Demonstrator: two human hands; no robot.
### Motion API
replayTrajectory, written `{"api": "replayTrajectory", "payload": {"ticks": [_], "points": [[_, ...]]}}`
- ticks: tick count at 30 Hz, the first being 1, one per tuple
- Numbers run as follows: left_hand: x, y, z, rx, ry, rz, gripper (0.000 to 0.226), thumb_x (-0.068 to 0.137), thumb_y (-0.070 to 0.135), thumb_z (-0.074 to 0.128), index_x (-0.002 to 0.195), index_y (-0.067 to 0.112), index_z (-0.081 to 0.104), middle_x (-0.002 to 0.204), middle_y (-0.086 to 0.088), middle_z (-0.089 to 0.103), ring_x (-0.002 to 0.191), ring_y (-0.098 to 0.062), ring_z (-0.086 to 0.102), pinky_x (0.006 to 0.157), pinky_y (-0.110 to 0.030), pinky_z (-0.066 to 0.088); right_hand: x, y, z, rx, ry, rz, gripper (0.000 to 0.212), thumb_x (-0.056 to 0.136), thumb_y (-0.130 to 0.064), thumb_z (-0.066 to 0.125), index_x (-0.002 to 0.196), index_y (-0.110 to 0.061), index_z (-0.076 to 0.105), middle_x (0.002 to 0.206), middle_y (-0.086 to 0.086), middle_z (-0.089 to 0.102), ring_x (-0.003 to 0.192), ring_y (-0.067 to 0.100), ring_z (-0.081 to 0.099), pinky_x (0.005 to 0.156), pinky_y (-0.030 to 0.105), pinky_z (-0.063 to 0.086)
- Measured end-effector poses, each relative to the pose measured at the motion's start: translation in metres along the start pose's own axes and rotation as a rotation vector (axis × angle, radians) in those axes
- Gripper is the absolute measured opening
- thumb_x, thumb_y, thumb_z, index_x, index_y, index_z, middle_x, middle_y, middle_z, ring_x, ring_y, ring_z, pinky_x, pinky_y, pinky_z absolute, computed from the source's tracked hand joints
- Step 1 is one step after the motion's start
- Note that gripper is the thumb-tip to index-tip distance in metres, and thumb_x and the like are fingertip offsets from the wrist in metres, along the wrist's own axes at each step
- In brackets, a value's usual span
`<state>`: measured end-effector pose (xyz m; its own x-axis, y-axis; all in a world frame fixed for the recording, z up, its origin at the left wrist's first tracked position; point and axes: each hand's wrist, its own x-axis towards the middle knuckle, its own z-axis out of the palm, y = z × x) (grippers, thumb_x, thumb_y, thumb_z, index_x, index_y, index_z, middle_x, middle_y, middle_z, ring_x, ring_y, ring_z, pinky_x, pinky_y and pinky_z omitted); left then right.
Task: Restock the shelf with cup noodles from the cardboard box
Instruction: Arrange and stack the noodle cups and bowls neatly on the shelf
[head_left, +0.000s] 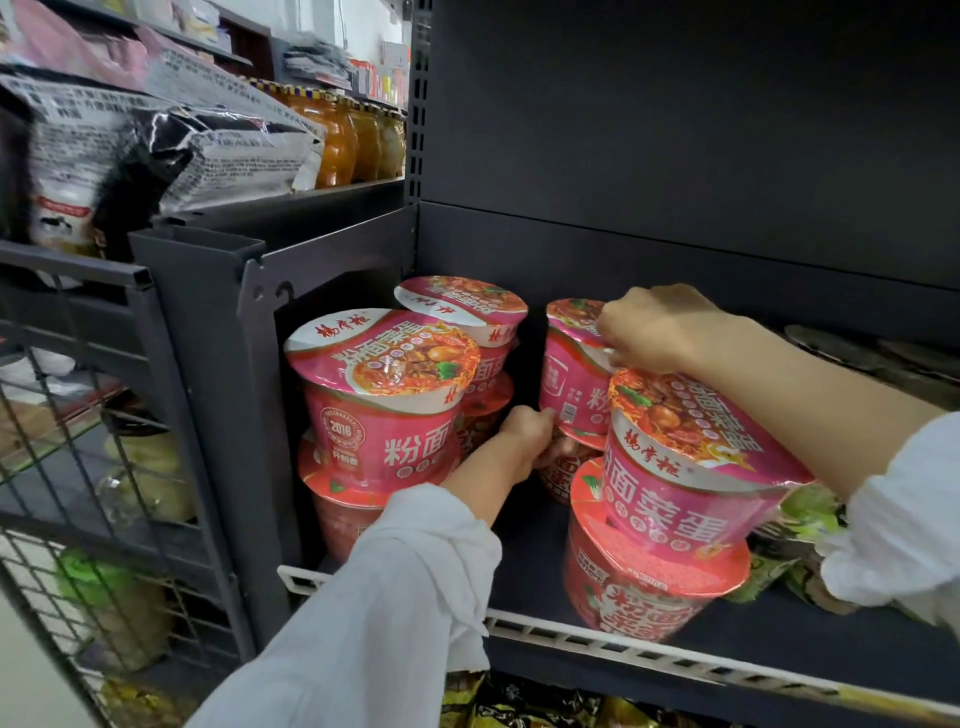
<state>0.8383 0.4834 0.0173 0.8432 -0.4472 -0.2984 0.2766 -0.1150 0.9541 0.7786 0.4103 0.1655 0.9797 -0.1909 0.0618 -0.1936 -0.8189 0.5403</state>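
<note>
Restock partly done, judging by the layout. Dark metal shelf (649, 592) already carries 4 stacks of pink-and-red foil-lidded cup noodle bowls, each 2 high: front-left stack (382, 410), back-left stack (470, 322), back-right stack (574, 384), front-right stack (670, 499).

Both hands work the back-right stack. Right hand (657, 327) sits on top, fingers curled over the upper bowl's lid rim, gripping it. Left hand (524, 436) reaches in low, fingers curled at the join between upper and lower bowl; it seems to hold the lower bowl, though the fingertips are partly hidden.

Likely step: seating or squaring this stack toward the back panel.

Left to do: shelf's right side looks mostly unfilled by cups. Cardboard box not in view, so remaining stock unknown.
</note>
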Motion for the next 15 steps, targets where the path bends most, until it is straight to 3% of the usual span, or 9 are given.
{"api": "replayTrajectory", "payload": {"ticks": [2,5,9,12,14,15], "points": [[0.0,-0.001,0.001,-0.091,0.027,-0.015,0.028,0.1,0.018,0.037,0.097,0.0,0.058,0.051,-0.005,0.059,0.027,-0.003,0.049,0.031,-0.013,0.037,0.0,-0.001,0.001,0.056,0.005,-0.015,0.016,0.092,-0.022,0.054,0.077,-0.015,0.053,0.072,0.0,0.053,0.06,0.017,0.052,0.046,0.024,0.036],[-0.008,-0.002,0.011,-0.245,0.118,-0.001,0.029,0.099,0.014,0.04,0.109,-0.008,0.057,0.071,-0.016,0.063,0.027,-0.009,0.054,0.028,-0.013,0.037,0.003,0.002,0.002,0.212,-0.001,-0.026,0.018,0.089,-0.022,0.059,0.074,-0.012,0.054,0.076,0.003,0.055,0.062,0.02,0.054,0.048,0.025,0.036],[-0.02,-0.002,0.013,-0.278,0.121,-0.04,0.023,0.097,0.011,0.048,0.096,-0.01,0.058,0.069,-0.015,0.059,0.025,-0.009,0.052,0.029,-0.016,0.042,0.002,0.004,0.003,0.345,-0.02,-0.027,0.017,0.087,-0.023,0.063,0.075,-0.014,0.055,0.085,0.005,0.054,0.065,0.019,0.054,0.051,0.026,0.04],[-0.015,-0.003,-0.001,-0.094,0.064,-0.061,0.025,0.094,0.025,0.054,0.086,0.001,0.054,0.084,-0.012,0.063,0.048,-0.016,0.064,0.04,-0.018,0.05,0.001,0.005,0.005,0.347,-0.007,-0.038,0.014,0.088,-0.027,0.062,0.083,-0.015,0.058,0.092,0.005,0.057,0.071,0.02,0.056,0.052,0.026,0.041],[-0.009,-0.004,-0.01,0.042,0.099,0.029,0.021,0.093,0.025,0.055,0.091,0.005,0.053,0.103,-0.012,0.063,0.081,-0.024,0.066,0.065,-0.027,0.057,0.001,0.006,0.006,0.328,0.005,-0.034,0.015,0.089,-0.029,0.061,0.096,-0.017,0.056,0.099,0.005,0.058,0.078,0.022,0.058,0.056,0.029,0.044],[-0.007,-0.005,-0.012,0.091,0.113,0.092,0.025,0.093,0.025,0.054,0.103,0.003,0.056,0.115,-0.012,0.062,0.098,-0.027,0.063,0.078,-0.029,0.054,0.001,0.007,0.006,0.331,-0.001,-0.033,0.02,0.089,-0.03,0.06,0.104,-0.018,0.054,0.105,0.006,0.058,0.084,0.023,0.059,0.061,0.031,0.046]]}}
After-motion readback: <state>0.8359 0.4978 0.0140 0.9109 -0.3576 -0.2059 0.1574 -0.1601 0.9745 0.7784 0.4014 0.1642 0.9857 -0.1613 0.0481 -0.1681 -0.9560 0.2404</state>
